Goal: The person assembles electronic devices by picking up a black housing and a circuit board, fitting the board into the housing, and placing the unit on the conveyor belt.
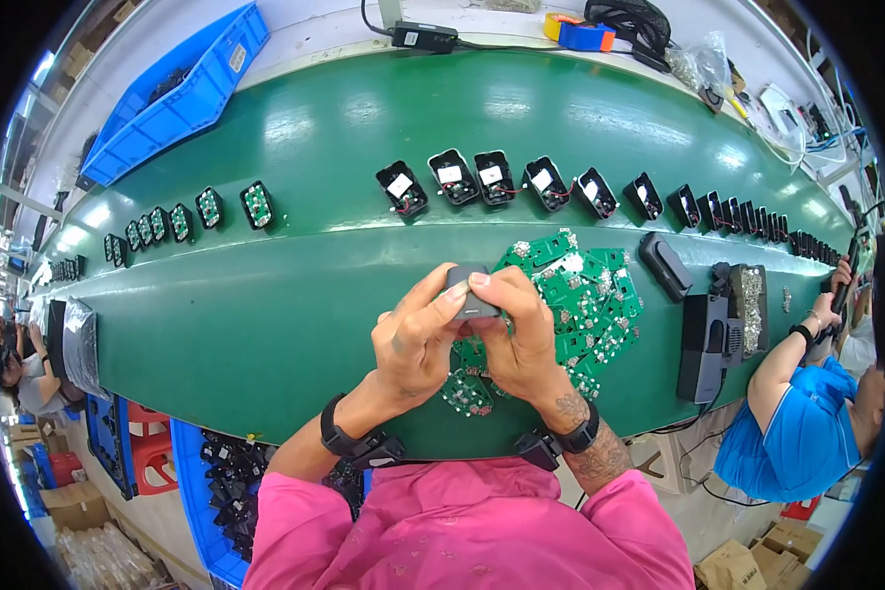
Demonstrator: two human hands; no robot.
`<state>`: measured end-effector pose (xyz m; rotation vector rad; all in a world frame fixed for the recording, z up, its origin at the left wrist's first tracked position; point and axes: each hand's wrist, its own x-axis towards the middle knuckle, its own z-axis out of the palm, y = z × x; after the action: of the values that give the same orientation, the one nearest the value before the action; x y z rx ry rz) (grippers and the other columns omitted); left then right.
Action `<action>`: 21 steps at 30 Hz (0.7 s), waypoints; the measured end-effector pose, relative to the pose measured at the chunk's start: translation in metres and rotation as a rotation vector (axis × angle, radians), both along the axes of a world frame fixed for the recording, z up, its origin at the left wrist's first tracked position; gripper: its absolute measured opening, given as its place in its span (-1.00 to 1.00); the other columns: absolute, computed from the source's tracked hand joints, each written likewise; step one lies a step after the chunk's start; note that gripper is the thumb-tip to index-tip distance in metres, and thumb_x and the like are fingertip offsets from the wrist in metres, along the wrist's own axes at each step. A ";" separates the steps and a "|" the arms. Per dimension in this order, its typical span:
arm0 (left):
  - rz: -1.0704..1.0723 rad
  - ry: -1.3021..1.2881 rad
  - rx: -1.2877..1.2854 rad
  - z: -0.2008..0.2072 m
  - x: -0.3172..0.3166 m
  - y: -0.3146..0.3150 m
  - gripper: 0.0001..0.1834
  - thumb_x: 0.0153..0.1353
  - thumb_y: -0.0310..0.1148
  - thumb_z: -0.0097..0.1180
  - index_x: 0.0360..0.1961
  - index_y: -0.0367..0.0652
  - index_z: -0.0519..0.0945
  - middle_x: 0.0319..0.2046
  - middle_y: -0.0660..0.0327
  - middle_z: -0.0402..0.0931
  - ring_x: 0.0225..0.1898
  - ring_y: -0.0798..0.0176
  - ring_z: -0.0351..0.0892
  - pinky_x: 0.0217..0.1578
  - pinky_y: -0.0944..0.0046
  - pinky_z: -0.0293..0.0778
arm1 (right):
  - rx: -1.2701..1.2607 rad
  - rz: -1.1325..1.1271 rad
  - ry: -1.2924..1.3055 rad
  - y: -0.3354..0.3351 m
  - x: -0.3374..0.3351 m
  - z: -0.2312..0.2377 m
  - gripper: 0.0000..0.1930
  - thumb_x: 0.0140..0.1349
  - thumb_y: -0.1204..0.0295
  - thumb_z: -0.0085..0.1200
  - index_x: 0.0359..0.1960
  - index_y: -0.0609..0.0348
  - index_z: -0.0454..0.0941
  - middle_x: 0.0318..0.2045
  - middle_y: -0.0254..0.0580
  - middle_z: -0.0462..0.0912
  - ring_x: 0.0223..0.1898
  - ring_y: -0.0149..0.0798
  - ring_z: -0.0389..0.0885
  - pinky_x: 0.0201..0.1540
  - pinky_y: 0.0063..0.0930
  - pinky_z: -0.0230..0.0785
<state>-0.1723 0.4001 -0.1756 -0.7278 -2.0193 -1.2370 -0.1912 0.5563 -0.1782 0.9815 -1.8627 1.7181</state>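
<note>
Between my two hands is a small dark grey plastic housing (479,307), held above the green work surface close to my body. My left hand (415,344) grips its left side, thumb on top. My right hand (523,339) grips the right side, its thumb also pressing the top. The fingers beneath are partly hidden, and so is the inside of the housing. Just right of and partly under my right hand lies a heap of green circuit boards (590,305). A few more boards (467,393) show below my hands.
Open black housings (548,183) form a long row across the belt, continuing right. Housings with green boards (257,205) stand at left. A dark case (665,266), a grey device (704,346) and a parts tray (752,310) are at right, near a co-worker in blue (796,423).
</note>
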 end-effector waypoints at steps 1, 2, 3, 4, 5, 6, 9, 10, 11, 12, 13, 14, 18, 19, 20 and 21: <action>0.009 -0.027 0.018 0.000 0.002 0.000 -0.47 0.08 -0.69 0.25 0.07 -0.08 0.45 -0.02 -0.26 0.57 -0.24 -0.09 0.73 -0.39 0.23 0.65 | -0.002 -0.009 -0.022 0.000 0.000 -0.001 -0.43 0.13 0.73 0.14 0.20 0.02 0.39 -0.27 -0.06 0.54 -0.35 -0.09 0.55 -0.38 -0.32 0.45; 0.012 -0.034 0.011 0.001 0.004 0.002 -0.47 0.08 -0.69 0.25 0.07 -0.08 0.45 -0.02 -0.26 0.57 -0.24 -0.09 0.73 -0.39 0.23 0.65 | -0.005 -0.017 -0.043 0.001 0.001 -0.002 -0.42 0.12 0.73 0.14 0.19 0.01 0.39 -0.27 -0.06 0.54 -0.35 -0.09 0.56 -0.40 -0.32 0.45; -0.001 -0.017 -0.020 0.003 0.006 0.004 -0.52 0.20 -0.67 0.12 0.12 -0.07 0.40 0.00 -0.29 0.54 -0.23 -0.06 0.73 -0.39 0.24 0.66 | -0.012 -0.013 -0.051 0.003 0.004 -0.002 -0.42 0.12 0.73 0.14 0.19 0.01 0.39 -0.27 -0.06 0.54 -0.35 -0.09 0.56 -0.40 -0.32 0.45; -0.015 0.007 -0.049 0.005 0.005 0.005 -0.56 0.32 -0.66 -0.01 0.17 -0.05 0.35 0.02 -0.32 0.52 -0.22 -0.03 0.72 -0.39 0.24 0.67 | 0.003 -0.026 -0.012 0.006 0.005 -0.002 -0.42 0.11 0.72 0.15 0.18 0.00 0.40 -0.28 -0.05 0.54 -0.36 -0.09 0.56 -0.41 -0.32 0.45; -0.012 0.007 -0.055 0.010 0.005 0.004 -0.56 0.32 -0.66 -0.01 0.17 -0.05 0.35 0.02 -0.32 0.52 -0.22 -0.03 0.72 -0.39 0.24 0.67 | 0.020 -0.040 0.028 0.007 0.006 -0.001 -0.43 0.11 0.72 0.16 0.17 -0.02 0.41 -0.28 -0.05 0.55 -0.37 -0.09 0.56 -0.42 -0.32 0.44; -0.025 0.029 -0.086 0.016 0.006 0.003 -0.55 0.30 -0.66 0.01 0.17 -0.04 0.35 0.01 -0.31 0.53 -0.22 -0.05 0.72 -0.38 0.24 0.67 | 0.023 -0.043 0.048 0.006 0.006 0.001 -0.39 0.05 0.74 0.15 0.17 -0.03 0.40 -0.25 -0.05 0.56 -0.36 -0.08 0.58 -0.41 -0.31 0.46; -0.051 0.071 -0.114 0.018 0.006 0.004 -0.52 0.26 -0.66 0.02 0.17 -0.02 0.36 -0.02 -0.30 0.54 -0.25 -0.11 0.72 -0.37 0.22 0.66 | 0.031 -0.060 0.134 0.006 0.004 -0.003 -0.34 -0.01 0.77 0.14 0.18 -0.05 0.39 -0.20 -0.04 0.56 -0.32 -0.06 0.61 -0.37 -0.30 0.50; -0.046 0.100 -0.126 0.020 0.008 0.005 -0.53 0.26 -0.66 0.01 0.17 -0.02 0.37 -0.04 -0.32 0.53 -0.28 -0.10 0.72 -0.39 0.21 0.66 | 0.037 -0.062 0.160 0.006 0.004 -0.002 -0.30 -0.06 0.79 0.12 0.18 -0.06 0.38 -0.17 -0.02 0.55 -0.29 -0.04 0.63 -0.35 -0.30 0.53; -0.041 0.129 -0.138 0.021 0.008 0.005 -0.53 0.27 -0.67 -0.01 0.16 -0.03 0.37 -0.05 -0.33 0.53 -0.30 -0.09 0.72 -0.41 0.19 0.66 | 0.039 -0.065 0.161 0.006 0.004 -0.002 -0.30 -0.06 0.79 0.12 0.18 -0.06 0.38 -0.17 -0.02 0.55 -0.29 -0.04 0.63 -0.35 -0.30 0.53; -0.044 0.129 -0.136 0.021 0.008 0.006 -0.53 0.27 -0.67 -0.01 0.16 -0.03 0.37 -0.05 -0.33 0.53 -0.30 -0.09 0.72 -0.41 0.19 0.66 | 0.024 -0.063 0.168 0.006 0.004 -0.002 -0.30 -0.06 0.79 0.12 0.17 -0.07 0.39 -0.18 -0.01 0.55 -0.31 -0.04 0.63 -0.36 -0.30 0.53; -0.053 0.139 -0.133 0.021 0.009 0.007 -0.54 0.27 -0.66 -0.02 0.16 -0.03 0.37 -0.05 -0.35 0.53 -0.32 -0.09 0.72 -0.43 0.19 0.65 | 0.010 -0.059 0.173 0.006 0.006 -0.002 -0.31 -0.06 0.79 0.12 0.17 -0.07 0.39 -0.18 0.00 0.54 -0.32 -0.04 0.63 -0.37 -0.29 0.53; -0.062 0.149 -0.131 0.021 0.010 0.007 -0.55 0.27 -0.66 -0.03 0.15 -0.03 0.37 -0.06 -0.36 0.53 -0.34 -0.08 0.71 -0.45 0.18 0.65 | -0.010 -0.064 0.184 0.005 0.006 -0.002 -0.31 -0.06 0.79 0.12 0.16 -0.07 0.39 -0.20 0.01 0.54 -0.34 -0.04 0.63 -0.41 -0.29 0.52; -0.037 0.158 -0.165 0.022 0.012 0.009 -0.55 0.27 -0.66 -0.02 0.15 -0.04 0.37 -0.06 -0.38 0.52 -0.35 -0.07 0.71 -0.46 0.20 0.65 | -0.025 -0.066 0.178 0.004 0.008 0.000 -0.33 -0.05 0.78 0.12 0.15 -0.06 0.40 -0.21 0.00 0.54 -0.35 -0.05 0.62 -0.42 -0.30 0.51; -0.030 0.141 -0.140 0.020 0.012 0.011 -0.53 0.26 -0.66 -0.01 0.17 -0.04 0.37 -0.05 -0.37 0.52 -0.32 -0.08 0.71 -0.42 0.19 0.65 | -0.021 -0.074 0.174 0.005 0.008 -0.002 -0.34 -0.04 0.77 0.13 0.15 -0.06 0.40 -0.21 -0.01 0.55 -0.35 -0.04 0.62 -0.42 -0.29 0.50; -0.022 0.123 -0.114 0.018 0.012 0.012 -0.51 0.25 -0.67 0.00 0.18 -0.03 0.38 -0.04 -0.36 0.52 -0.29 -0.08 0.71 -0.39 0.18 0.65 | -0.016 -0.082 0.171 0.006 0.007 -0.003 -0.34 -0.03 0.76 0.14 0.15 -0.05 0.40 -0.21 -0.01 0.55 -0.36 -0.04 0.62 -0.43 -0.29 0.50; -0.023 0.124 -0.113 0.016 0.012 0.013 -0.51 0.25 -0.67 0.00 0.18 -0.03 0.38 -0.04 -0.36 0.52 -0.29 -0.08 0.71 -0.39 0.18 0.65 | -0.015 -0.083 0.172 0.007 0.007 -0.003 -0.34 -0.03 0.76 0.14 0.15 -0.05 0.40 -0.21 -0.01 0.55 -0.36 -0.04 0.62 -0.43 -0.29 0.50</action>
<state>-0.1603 0.4129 -0.1593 -0.8631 -1.9959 -1.0699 -0.1845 0.5631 -0.1813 0.9979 -1.7536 1.5463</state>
